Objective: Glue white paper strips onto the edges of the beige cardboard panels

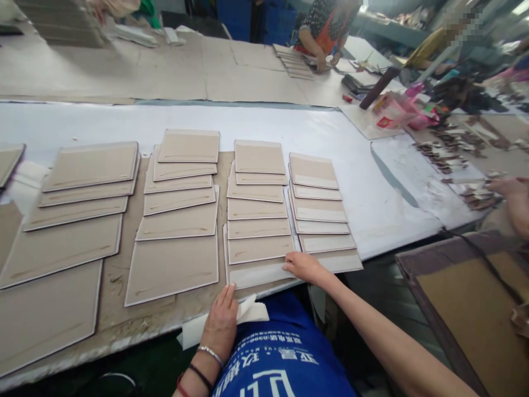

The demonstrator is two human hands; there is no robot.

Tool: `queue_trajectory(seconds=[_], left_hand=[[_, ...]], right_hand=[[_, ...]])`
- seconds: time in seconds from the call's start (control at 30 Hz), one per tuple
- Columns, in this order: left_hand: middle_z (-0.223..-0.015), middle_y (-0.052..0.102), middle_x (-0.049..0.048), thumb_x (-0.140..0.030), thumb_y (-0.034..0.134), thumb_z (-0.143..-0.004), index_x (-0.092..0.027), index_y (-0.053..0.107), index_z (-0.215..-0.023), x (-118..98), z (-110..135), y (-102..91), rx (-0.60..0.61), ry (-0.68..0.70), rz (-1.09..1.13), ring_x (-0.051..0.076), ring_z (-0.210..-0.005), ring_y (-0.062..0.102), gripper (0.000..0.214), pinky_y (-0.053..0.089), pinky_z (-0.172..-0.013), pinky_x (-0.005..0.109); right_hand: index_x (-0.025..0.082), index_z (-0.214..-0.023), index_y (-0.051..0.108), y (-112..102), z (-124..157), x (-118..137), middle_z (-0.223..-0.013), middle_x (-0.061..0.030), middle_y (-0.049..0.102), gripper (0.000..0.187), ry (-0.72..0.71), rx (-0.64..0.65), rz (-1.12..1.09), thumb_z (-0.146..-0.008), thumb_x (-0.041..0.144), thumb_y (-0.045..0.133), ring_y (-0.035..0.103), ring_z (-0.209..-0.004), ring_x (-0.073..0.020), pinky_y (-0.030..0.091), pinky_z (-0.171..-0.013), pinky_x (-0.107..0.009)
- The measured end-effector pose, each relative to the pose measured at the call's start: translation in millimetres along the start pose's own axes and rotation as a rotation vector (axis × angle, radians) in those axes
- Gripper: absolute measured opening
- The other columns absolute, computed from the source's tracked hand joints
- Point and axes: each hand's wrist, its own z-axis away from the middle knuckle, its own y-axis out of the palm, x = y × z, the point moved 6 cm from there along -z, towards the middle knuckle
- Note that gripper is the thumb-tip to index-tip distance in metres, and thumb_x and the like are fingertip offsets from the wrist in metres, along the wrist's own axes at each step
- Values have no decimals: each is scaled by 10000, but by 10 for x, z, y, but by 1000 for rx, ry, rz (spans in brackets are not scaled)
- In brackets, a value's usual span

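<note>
Overlapping beige panels with thin dark edges lie in columns in front of me. A white strip (260, 274) runs along the near edge of the lowest panel in the third column. My right hand (305, 267) has its fingers curled together on that strip's right end. At the left end, the fingertips of my left hand (223, 317) touch the panel's near corner. Loose white paper strips (254, 310) stick out on both sides of my left hand, held in its palm. In the right column, panels (324, 242) also carry pale strips along their near edges.
More panel columns (171, 264) lie to the left, on a brown board (111, 281). Across the table a co-worker (326, 33) handles panels. Pink baskets (407, 113) and scraps stand at the right. Another person's hand (514, 196) shows at the right edge, above a brown board (467, 298).
</note>
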Motion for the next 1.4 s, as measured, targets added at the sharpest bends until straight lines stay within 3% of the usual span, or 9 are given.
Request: queue_trajectory(seconds=[0.3, 0.73, 0.97, 1.13, 1.2, 1.27, 1.33, 1.4], left_hand=[[-1132, 603, 158, 106, 314, -649, -114, 607, -751, 2, -7, -28, 45, 56, 4, 262, -1086, 535, 381, 498, -882, 383], [-1139, 593, 170, 112, 320, -632, -123, 579, -709, -21, 1, -23, 43, 94, -31, 275, -1086, 531, 358, 510, -858, 387], [-1144, 597, 130, 110, 312, -620, -146, 582, -756, -16, 3, -33, 20, 92, -64, 240, -1091, 527, 395, 506, -849, 362], [-1158, 597, 120, 98, 313, -640, -138, 614, -821, 10, 33, 15, 19, 74, -40, 235, -1107, 521, 423, 498, -865, 363], [-1173, 590, 127, 95, 308, -660, -127, 627, -871, 25, 52, 51, 15, 56, -25, 237, -1123, 513, 442, 492, -879, 372], [-1179, 587, 136, 89, 309, -681, -121, 634, -893, 30, 64, 78, 3, 49, -15, 240, -1127, 512, 441, 492, -884, 378], [-1175, 588, 142, 86, 312, -695, -118, 641, -881, 23, 61, 88, -4, 43, -15, 243, -1113, 526, 430, 497, -880, 377], [-1162, 596, 148, 92, 315, -694, -112, 648, -840, 11, 42, 80, 1, 31, -17, 246, -1091, 543, 417, 501, -878, 372]], right_hand=[[200, -1002, 554, 195, 40, -99, -1041, -82, 603, 256, 147, -142, -67, -870, 386, 438, 576, -940, -211, 407, -731, -301], [203, -1012, 555, 249, 35, -97, -1031, -79, 606, 231, 112, -182, -50, -867, 360, 466, 587, -929, -217, 425, -728, -315], [202, -989, 557, 275, 16, -114, -1001, -73, 607, 213, 108, -208, -21, -859, 358, 494, 592, -884, -206, 436, -696, -299], [145, -1062, 542, 241, 91, 17, -1080, -150, 569, 277, 150, -325, 41, -828, 293, 551, 519, -1029, -262, 419, -819, -371], [130, -1179, 493, 300, 157, 169, -1213, -175, 508, 388, 29, -423, 75, -830, 293, 545, 444, -1144, -278, 372, -920, -404], [135, -1295, 401, 452, 254, 354, -1355, -152, 398, 509, -254, -480, 105, -847, 352, 510, 316, -1268, -260, 272, -1032, -407], [132, -1356, 320, 661, 362, 416, -1422, -120, 311, 604, -490, -450, 127, -855, 437, 465, 204, -1329, -232, 189, -1089, -396], [128, -1377, 283, 814, 403, 280, -1440, -106, 273, 624, -475, -412, 135, -861, 441, 442, 185, -1338, -219, 175, -1099, -399]])
